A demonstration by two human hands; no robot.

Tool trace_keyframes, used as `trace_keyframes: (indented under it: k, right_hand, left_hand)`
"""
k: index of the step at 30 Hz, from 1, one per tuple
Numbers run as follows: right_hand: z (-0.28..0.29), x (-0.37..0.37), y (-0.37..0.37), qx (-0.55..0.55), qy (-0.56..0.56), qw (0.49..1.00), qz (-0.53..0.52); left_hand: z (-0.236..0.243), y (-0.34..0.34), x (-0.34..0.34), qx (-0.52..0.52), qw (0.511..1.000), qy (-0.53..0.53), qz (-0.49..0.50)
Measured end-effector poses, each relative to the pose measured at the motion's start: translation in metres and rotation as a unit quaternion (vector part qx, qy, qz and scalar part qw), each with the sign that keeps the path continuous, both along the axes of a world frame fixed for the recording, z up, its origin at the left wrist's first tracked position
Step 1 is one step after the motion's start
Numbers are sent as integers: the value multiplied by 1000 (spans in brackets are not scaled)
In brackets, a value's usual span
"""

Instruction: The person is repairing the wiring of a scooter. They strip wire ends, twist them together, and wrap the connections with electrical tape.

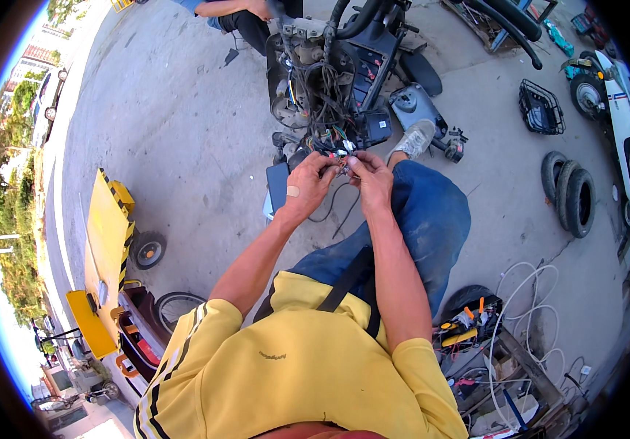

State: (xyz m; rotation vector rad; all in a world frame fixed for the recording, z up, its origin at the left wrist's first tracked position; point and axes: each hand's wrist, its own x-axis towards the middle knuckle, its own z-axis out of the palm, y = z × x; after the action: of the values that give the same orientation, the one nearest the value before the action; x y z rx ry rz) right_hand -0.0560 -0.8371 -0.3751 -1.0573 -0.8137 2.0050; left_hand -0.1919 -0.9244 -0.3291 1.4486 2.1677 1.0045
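Fingers (323,160) of the left hand (304,186) and those of the right hand (374,183) are drawn together, nearly tip to tip, gripping thin wires (343,162); which strand each holds is too small to tell. The wires lie at the near end of a partly dismantled vehicle (362,80), just beside a white connector (348,147). An adhesive bandage (293,192) lies on the left hand near the wrist. Dark cables (322,77) run tangled through the vehicle beyond the hands, and a black box (378,126) sits to the right of the wires. Near the right hand stands the person's grey shoe (419,137). Farther right, well apart, are a black basket (540,107) and three tyres (582,203); to the left stands a yellow cart (104,227).
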Motion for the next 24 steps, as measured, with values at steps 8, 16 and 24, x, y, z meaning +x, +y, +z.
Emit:
trace_keyframes:
  k: [8,16,24]
  right_hand:
    - [1,0,-5,51,-22,998,29]
    - [2,-1,-7,89,-66,993,50]
    - [-8,-4,-3,74,-52,995,33]
  left_hand:
    - [19,3,-3,-34,994,97,-38]
    - [6,5,-8,-43,996,74,-21]
    - [19,-2,-7,-19,995,-74,57]
